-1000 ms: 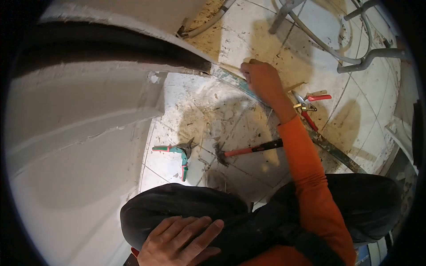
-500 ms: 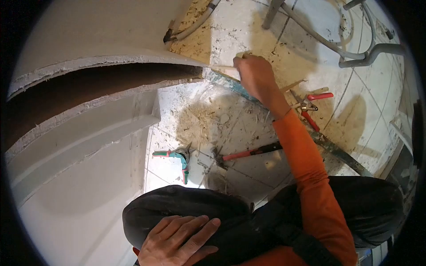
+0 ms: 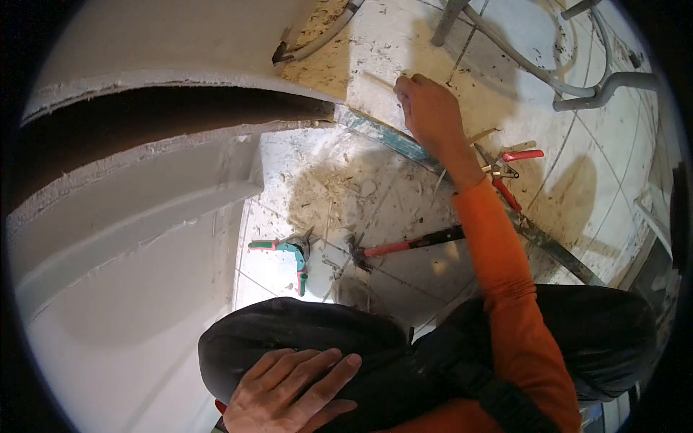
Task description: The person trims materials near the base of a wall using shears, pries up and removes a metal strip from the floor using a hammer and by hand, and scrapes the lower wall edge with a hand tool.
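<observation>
1. Right arm, one: orange sleeve (image 3: 502, 252), stretched forward from my right side, running up and slightly leftward; elbow low over my right thigh.
2. Right hand (image 3: 431, 112), one: back uppermost, fingers curled in, wrist nearly in line with the forearm. Closed, with one end of a thin strip between thumb and fingers; exact grip partly hidden by the knuckles.
3. Pale strip (image 3: 380, 81), one: narrow and light-coloured, projecting up and left from my right fingertips, above the dusty tiled floor (image 3: 606, 155), on the far side of the floor rail.
4. Left hand (image 3: 292, 390), one: palm down, resting on my left trouser leg (image 3: 303, 325). Fingers loosely extended, a little apart, thumb out to the right; nothing in its hold, only cloth beneath.
5. Floor rail (image 3: 386, 136), one: greenish, paint-smeared, set aslant from the hollow wall (image 3: 123, 289) and passing under my right forearm.
6. Snips (image 3: 292, 251), one pair: green and red handles, spread, on the near side of the rail.
7. Hammer (image 3: 404, 245), one: red and black handle, head to the left, near the snips.
8. Red-handled tool (image 3: 507, 195), one: handles apart, just right of my right wrist.
9. Markings: any lettering on the tools was too small to read.
</observation>
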Tool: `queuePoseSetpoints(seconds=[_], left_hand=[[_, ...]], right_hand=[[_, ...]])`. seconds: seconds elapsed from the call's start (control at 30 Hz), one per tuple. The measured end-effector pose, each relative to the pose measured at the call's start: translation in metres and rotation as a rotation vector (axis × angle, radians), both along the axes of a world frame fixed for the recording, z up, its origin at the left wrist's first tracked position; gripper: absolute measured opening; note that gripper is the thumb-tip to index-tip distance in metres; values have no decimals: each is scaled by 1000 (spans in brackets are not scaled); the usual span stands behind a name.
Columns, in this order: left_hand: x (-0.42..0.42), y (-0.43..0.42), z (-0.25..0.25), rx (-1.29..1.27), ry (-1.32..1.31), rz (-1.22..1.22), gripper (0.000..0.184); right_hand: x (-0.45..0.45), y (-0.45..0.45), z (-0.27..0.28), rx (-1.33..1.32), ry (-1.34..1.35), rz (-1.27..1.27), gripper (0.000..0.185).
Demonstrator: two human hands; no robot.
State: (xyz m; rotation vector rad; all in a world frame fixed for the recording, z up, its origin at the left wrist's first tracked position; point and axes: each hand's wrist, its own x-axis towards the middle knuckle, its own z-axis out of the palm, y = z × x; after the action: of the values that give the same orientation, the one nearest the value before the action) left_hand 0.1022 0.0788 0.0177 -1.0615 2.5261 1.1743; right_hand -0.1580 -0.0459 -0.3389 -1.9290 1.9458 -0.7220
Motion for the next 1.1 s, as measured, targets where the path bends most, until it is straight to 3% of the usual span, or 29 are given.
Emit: queuePoseSetpoints(seconds=[0.07, 0.17, 0.27, 0.37, 0.47, 0.57, 0.67, 0.77, 0.8, 0.9, 1.0, 1.1], left_hand=[[3, 1, 0, 0, 19, -3, 67], [4, 3, 1, -19, 17, -9, 66], [5, 8, 3, -34, 16, 1, 66], [9, 9, 3, 9, -54, 3, 66], [12, 12, 9, -47, 31, 12, 67], [16, 17, 10, -60, 50, 19, 68], [24, 22, 12, -60, 72, 27, 69], [34, 28, 8, -41, 56, 18, 64], [35, 31, 10, -62, 81, 18, 66], [40, 37, 19, -109, 123, 16, 70], [49, 46, 22, -127, 127, 21, 70], [57, 53, 26, -160, 134, 20, 67]], right_hand=[[-5, 8, -4, 158, -35, 156, 5], [0, 7, -17, 160, -9, 194, 4], [9, -1, -15, -95, 149, -119, 2], [7, 5, 0, 1, -20, 3, 4], [3, 11, -21, 194, -9, 173, 4], [0, 6, -4, 1, 125, -138, 10], [2, 16, 2, 67, -102, 11, 12], [1, 26, -7, 183, 31, 156, 14], [0, 20, -4, 191, 141, 46, 15], [-7, 15, 12, 96, -6, -83, 15], [-2, 18, 12, 240, -84, 149, 14], [3, 18, 2, 62, 170, 0, 14]])
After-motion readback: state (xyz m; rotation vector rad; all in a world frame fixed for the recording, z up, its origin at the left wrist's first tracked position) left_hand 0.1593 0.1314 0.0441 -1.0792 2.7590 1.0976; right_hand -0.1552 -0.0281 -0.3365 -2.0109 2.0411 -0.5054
